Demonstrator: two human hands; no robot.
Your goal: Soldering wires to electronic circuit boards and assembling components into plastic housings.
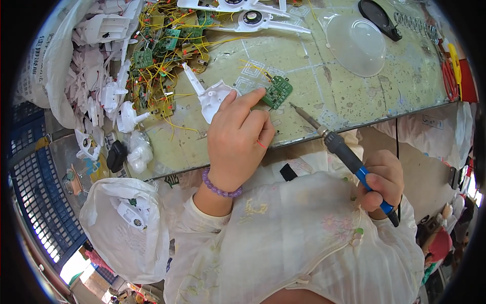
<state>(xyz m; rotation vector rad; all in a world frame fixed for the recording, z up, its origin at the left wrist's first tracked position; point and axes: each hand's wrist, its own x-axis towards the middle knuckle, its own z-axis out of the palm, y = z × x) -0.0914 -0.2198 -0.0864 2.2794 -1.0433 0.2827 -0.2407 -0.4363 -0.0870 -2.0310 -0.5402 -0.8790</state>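
My left hand is palm down at the table's near edge, a purple bead bracelet on its wrist. Its outstretched index finger touches the left corner of a small green circuit board. Another finger rests over a white plastic housing with a narrow arm; the hand hides part of that housing. In my right hand is a soldering iron with a blue and black handle, gripped near its rear end. The iron's metal tip points up and left, a little apart from the board's lower right side.
Wired circuit boards and white plastic parts are heaped at the left. A translucent dome cover, black oval part, coil spring and red-handled pliers lie right. A white bag hangs below the table.
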